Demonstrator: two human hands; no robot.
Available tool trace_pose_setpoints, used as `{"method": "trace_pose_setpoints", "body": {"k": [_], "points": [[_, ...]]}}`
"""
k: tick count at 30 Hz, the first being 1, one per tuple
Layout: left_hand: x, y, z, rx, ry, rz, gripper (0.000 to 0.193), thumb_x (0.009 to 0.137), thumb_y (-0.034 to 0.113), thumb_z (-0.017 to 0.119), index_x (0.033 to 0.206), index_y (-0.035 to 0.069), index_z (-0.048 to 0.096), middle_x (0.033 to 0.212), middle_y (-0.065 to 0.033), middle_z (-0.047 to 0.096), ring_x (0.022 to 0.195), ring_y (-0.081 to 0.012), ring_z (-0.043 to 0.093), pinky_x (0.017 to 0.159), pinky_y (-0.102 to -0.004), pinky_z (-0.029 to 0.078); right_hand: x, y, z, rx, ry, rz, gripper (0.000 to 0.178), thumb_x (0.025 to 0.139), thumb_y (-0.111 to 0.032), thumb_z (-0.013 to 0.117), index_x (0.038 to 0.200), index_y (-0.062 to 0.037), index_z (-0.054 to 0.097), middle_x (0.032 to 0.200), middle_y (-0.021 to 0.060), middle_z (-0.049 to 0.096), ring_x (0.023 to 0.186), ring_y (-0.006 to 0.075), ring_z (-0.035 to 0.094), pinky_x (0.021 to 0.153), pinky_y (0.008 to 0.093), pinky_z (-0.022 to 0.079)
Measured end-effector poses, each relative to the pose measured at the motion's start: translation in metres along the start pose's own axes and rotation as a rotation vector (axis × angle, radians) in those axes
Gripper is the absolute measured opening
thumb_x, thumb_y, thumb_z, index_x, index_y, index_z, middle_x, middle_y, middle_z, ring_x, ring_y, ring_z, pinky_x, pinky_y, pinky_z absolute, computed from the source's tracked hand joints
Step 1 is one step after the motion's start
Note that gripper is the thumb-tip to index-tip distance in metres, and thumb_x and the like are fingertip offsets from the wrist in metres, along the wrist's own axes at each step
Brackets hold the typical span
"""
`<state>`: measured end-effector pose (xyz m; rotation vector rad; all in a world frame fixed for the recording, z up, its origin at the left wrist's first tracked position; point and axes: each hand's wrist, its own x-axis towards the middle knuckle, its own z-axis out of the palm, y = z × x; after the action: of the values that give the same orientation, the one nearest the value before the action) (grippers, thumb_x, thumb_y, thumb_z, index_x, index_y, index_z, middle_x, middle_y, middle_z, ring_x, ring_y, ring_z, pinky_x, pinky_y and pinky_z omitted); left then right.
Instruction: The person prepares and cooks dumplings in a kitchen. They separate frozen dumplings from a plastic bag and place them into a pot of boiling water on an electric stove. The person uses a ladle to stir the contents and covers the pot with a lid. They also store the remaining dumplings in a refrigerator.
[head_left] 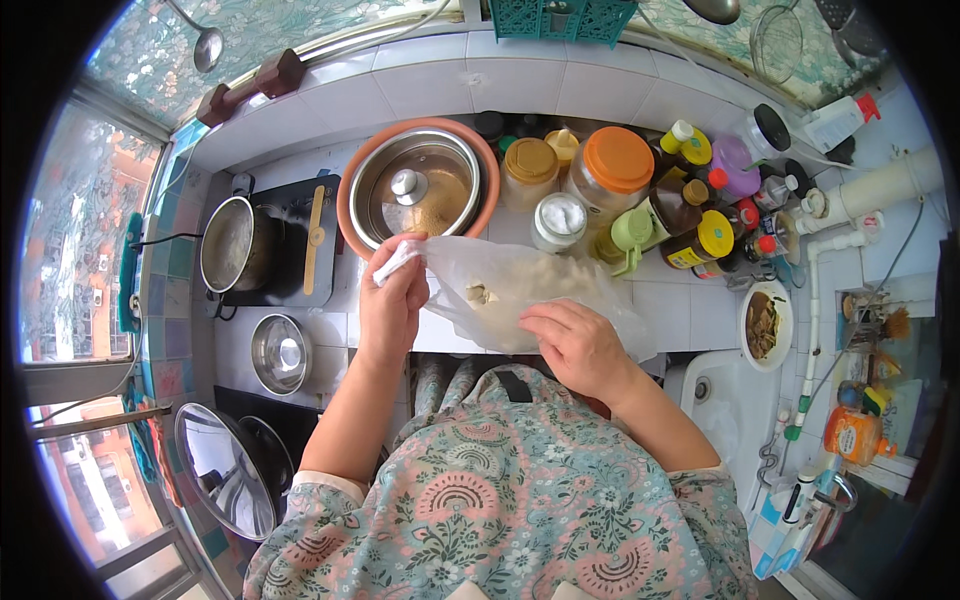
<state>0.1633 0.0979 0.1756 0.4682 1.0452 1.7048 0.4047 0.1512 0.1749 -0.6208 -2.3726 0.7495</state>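
Note:
A translucent plastic bag (pixel 520 285) with pale, powdery-looking contents stretches in front of me at the counter's near edge. My left hand (pixel 393 310) is closed around the bag's gathered, twisted end. On the bag's near right side, my right hand (pixel 583 347) has its fingers bent and pressed together against the plastic. A small yellowish patch shows through the bag between my hands; I cannot make out what it is. Just beyond the bag, a steel pot with a glass lid (pixel 409 186) sits inside an orange-brown basin (pixel 352 180).
Jars and bottles crowd the back right, including an orange-lidded jar (pixel 612 165) and a green-handled jug (pixel 630 235). At left, a saucepan (pixel 233 245) stands on a black cooktop (pixel 290 270), near a steel bowl (pixel 281 354). A white sink (pixel 720 420) lies at right, below a bowl of brown pieces (pixel 765 325).

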Motion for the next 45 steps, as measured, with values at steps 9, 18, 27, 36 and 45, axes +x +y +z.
{"method": "trace_pose_setpoints", "body": {"k": [9, 18, 27, 36, 45], "points": [[0.0, 0.021, -0.018, 0.545, 0.125, -0.043, 0.029, 0.086, 0.008, 0.062, 0.114, 0.002, 0.06, 0.077, 0.0022, 0.052, 0.056, -0.0019, 0.041, 0.049, -0.0165, 0.03, 0.006, 0.065, 0.037, -0.309, -0.467, 0.653, 0.046, 0.085, -0.022, 0.059, 0.127, -0.0072, 0.048, 0.095, 0.0151, 0.066, 0.092, 0.0319, 0.063, 0.075, 0.0453, 0.05], [-0.036, -0.024, 0.061, 1.359, -0.664, 0.863, 0.025, 0.071, 0.001, 0.068, 0.095, 0.007, 0.061, 0.088, -0.005, 0.059, 0.086, -0.0265, 0.062, 0.081, -0.0389, 0.052, -0.012, 0.097, 0.057, -0.374, -0.516, 0.365, 0.063, 0.072, -0.025, 0.073, 0.127, -0.0093, 0.047, 0.097, 0.0139, 0.067, 0.094, 0.0327, 0.063, 0.084, 0.0427, 0.047], [0.048, -0.135, -0.022, 1.646, -0.639, 0.178, 0.053, 0.075, 0.015, 0.07, 0.124, 0.012, 0.051, 0.122, -0.0111, 0.054, 0.109, -0.032, 0.055, 0.089, -0.0382, 0.048, -0.024, 0.141, 0.075, -0.235, -0.547, 0.566, 0.056, 0.07, -0.023, 0.075, 0.119, -0.012, 0.051, 0.114, 0.0118, 0.056, 0.105, 0.0324, 0.057, 0.088, 0.0441, 0.047], [0.05, -0.175, -0.016, 1.872, -0.618, -0.017, 0.073, 0.067, 0.016, 0.076, 0.131, 0.013, 0.041, 0.127, -0.0077, 0.046, 0.11, -0.0351, 0.051, 0.09, -0.0407, 0.047, -0.016, 0.138, 0.121, -0.305, -0.485, 0.558, 0.058, 0.071, -0.018, 0.073, 0.119, -0.0101, 0.043, 0.117, 0.0105, 0.051, 0.108, 0.0324, 0.055, 0.083, 0.0447, 0.049], [0.044, -0.174, -0.043, 1.872, -0.536, 0.218, 0.059, 0.069, 0.014, 0.072, 0.124, 0.012, 0.049, 0.126, -0.0071, 0.046, 0.11, -0.034, 0.049, 0.092, -0.0408, 0.046, -0.029, 0.153, 0.113, -0.293, -0.472, 0.486, 0.046, 0.071, -0.015, 0.07, 0.113, -0.0085, 0.053, 0.118, 0.011, 0.054, 0.109, 0.033, 0.054, 0.085, 0.0455, 0.048]]}}
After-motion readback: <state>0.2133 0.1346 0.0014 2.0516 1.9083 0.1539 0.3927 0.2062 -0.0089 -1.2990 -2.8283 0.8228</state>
